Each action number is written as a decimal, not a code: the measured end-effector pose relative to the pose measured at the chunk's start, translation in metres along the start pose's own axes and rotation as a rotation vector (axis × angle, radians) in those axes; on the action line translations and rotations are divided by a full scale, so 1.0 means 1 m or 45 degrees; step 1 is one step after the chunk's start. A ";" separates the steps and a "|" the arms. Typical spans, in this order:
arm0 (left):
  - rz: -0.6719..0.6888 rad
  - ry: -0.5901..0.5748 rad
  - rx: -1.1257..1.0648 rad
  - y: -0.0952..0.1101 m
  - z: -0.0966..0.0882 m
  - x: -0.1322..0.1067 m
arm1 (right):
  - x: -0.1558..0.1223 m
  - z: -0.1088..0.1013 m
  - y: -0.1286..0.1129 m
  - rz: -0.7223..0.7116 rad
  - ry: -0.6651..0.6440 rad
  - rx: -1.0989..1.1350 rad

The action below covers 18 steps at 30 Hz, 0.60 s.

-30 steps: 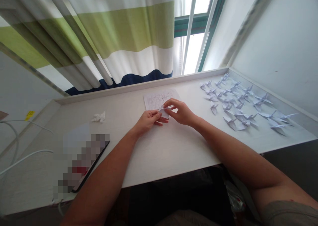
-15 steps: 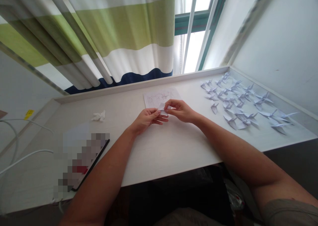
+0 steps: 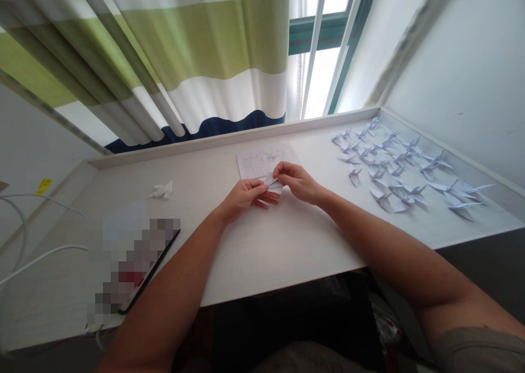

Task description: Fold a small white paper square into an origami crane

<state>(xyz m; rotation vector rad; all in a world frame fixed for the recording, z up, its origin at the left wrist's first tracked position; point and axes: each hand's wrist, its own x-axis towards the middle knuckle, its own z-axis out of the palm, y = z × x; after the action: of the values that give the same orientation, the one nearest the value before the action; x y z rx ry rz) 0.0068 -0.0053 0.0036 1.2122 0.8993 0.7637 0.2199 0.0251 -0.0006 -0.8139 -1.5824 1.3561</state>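
A small folded piece of white paper [image 3: 274, 185] is held between both hands above the middle of the desk. My left hand [image 3: 250, 194] pinches its left side, thumb on top and the other fingers beneath. With thumb and forefinger, my right hand [image 3: 298, 181] grips the upper right part of the same paper. Just beyond the hands lies a flat printed sheet [image 3: 256, 164]. Many folded paper cranes [image 3: 381, 170] stand in a group on the right side of the desk.
The white desk [image 3: 246, 263] has a raised rim along its back and right. On the left are a crumpled white tissue [image 3: 162, 190], a dark-edged tablet-like device [image 3: 151, 272] with a blurred screen, and white cables [image 3: 45, 261]. A striped curtain [image 3: 213, 39] hangs behind.
The folded paper has tilted, showing more of its layered face. My right hand has shifted slightly on its upper edge. My left hand keeps its pinch.
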 end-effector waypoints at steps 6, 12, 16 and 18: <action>0.117 0.165 0.144 -0.004 0.007 0.003 | 0.000 0.001 -0.008 0.104 0.118 0.039; 0.143 0.166 0.212 -0.003 0.010 0.001 | 0.000 0.001 -0.002 -0.073 0.074 -0.210; 0.116 0.071 0.178 -0.004 0.007 0.001 | -0.001 -0.001 -0.002 -0.112 0.077 -0.271; 0.097 0.034 0.158 -0.004 0.005 0.001 | -0.002 -0.003 -0.003 -0.080 0.035 -0.248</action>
<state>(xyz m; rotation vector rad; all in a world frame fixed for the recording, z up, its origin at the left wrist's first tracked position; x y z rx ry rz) 0.0119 -0.0075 0.0001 1.3545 0.9379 0.7964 0.2233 0.0238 0.0020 -0.8871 -1.7230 1.1545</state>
